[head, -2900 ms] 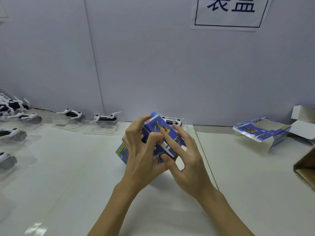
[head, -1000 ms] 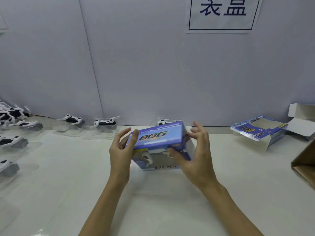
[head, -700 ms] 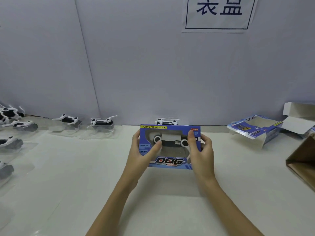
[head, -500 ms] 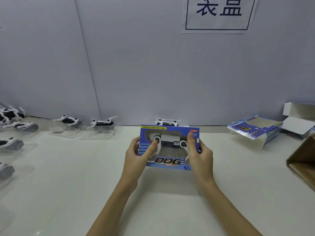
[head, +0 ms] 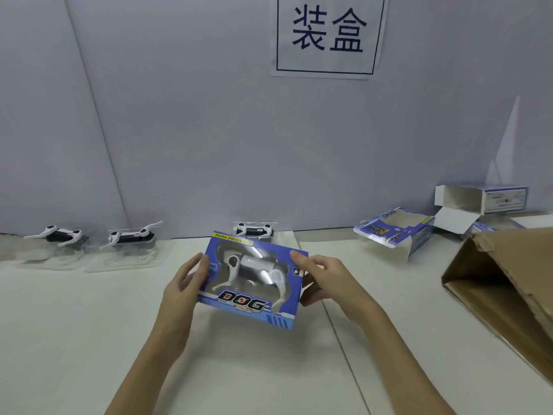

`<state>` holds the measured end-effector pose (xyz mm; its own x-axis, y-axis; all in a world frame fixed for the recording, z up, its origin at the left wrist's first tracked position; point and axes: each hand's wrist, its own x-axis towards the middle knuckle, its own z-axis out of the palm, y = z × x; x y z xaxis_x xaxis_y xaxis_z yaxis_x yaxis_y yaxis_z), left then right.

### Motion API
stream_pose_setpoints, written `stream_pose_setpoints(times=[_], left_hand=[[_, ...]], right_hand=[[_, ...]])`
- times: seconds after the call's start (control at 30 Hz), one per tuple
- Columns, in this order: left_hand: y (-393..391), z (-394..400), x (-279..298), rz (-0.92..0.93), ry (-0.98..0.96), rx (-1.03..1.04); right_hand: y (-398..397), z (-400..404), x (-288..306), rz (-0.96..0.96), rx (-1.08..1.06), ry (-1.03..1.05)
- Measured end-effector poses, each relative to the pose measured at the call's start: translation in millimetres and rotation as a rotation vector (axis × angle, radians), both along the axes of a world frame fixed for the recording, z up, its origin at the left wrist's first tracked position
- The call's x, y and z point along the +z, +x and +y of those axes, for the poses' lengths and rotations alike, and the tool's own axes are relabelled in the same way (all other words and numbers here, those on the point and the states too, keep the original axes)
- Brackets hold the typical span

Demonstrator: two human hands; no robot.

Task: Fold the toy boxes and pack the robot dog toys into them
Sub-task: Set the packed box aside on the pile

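A closed blue "DOG" toy box (head: pixel 254 307) hangs above the white table, window side up, tilted down to the right. A white robot dog toy (head: pixel 251 266) shows through its window. My left hand (head: pixel 182 283) holds the box's left end, thumb on the front. My right hand (head: pixel 326 280) grips the right end. Three more robot dogs in clear trays stand along the back wall: one (head: pixel 61 235) at far left, one (head: pixel 131 236) beside it, one (head: pixel 256 229) just behind the box.
An unfolded blue box (head: pixel 392 229) lies at the back right, with opened white boxes (head: pixel 478 202) behind it. A brown cardboard carton (head: pixel 508 283) lies open at the right edge. A paper sign (head: pixel 326 34) hangs on the grey wall.
The box has shifted right and tilted clockwise in both hands. My view has swung right, so the carton now fills more of the right side.
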<state>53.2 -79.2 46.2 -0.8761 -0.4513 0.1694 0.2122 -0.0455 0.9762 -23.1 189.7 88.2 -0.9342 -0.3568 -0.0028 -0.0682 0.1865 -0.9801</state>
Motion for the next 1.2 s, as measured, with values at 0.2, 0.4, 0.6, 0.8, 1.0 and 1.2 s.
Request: stream_pose_setpoints(times=[0.2, 0.4, 0.6, 0.8, 1.0, 1.2], left_hand=[[-3, -8, -6, -0.046, 0.102, 0.062], [-6, -2, -8, -0.062, 0.053, 0.038], [-10, 5, -14, -0.098, -0.104, 0.058], [-12, 15, -45, -0.007, -0.944, 0.121], [-17, 14, -53, -0.109, -1.179, 0.013], [-17, 16, -51, -0.145, -1.221, -0.001]], right_hand=[[-14, 38, 20, 0.086, -0.516, -0.738], [-21, 56, 18, 0.225, -0.756, -1.051], [-16, 22, -1, -0.068, -0.476, -0.556], [-29, 1, -21, 0.317, -0.508, 0.205], [-95, 22, -24, 0.442, -0.509, 1.307], [-128, 53, -34, 0.363, -0.607, 1.707]])
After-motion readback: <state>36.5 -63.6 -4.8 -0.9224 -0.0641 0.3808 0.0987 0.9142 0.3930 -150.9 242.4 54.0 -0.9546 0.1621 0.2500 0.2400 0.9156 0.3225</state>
